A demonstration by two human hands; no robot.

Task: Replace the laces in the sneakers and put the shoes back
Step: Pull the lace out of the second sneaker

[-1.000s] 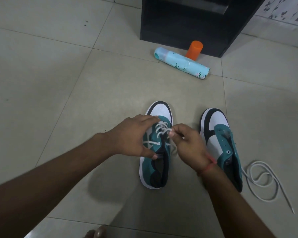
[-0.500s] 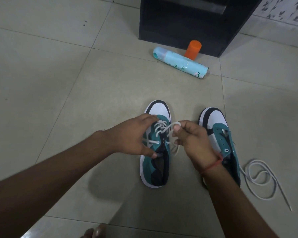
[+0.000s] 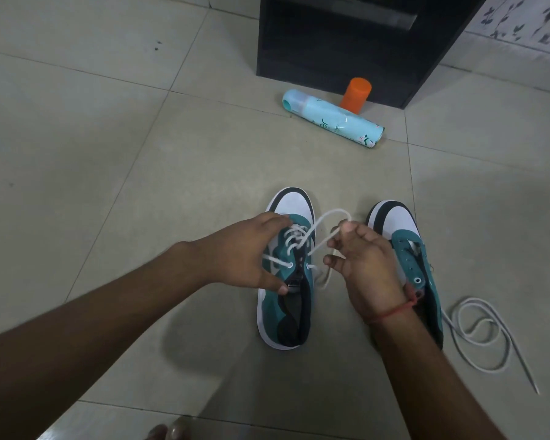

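Two teal, white and black sneakers stand side by side on the tiled floor. The left sneaker (image 3: 286,315) is partly laced with a white lace (image 3: 323,219). My left hand (image 3: 240,252) grips that shoe's left side over the eyelets, thumb at the tongue. My right hand (image 3: 361,263) pinches the lace and holds a loop of it up above the shoe's right side. The right sneaker (image 3: 404,230) has bare eyelets and is partly hidden behind my right wrist. A second white lace (image 3: 480,336) lies loosely coiled on the floor to its right.
A light-blue spray can (image 3: 332,119) lies on its side beyond the shoes, with an orange cap (image 3: 355,95) upright behind it. A black cabinet (image 3: 356,39) stands at the back. My toes (image 3: 167,431) show at the bottom edge.
My right hand has drawn the lace out through the eyelets and raised it, so a longer loop now stands above the left sneaker. My left hand stays on the shoe.
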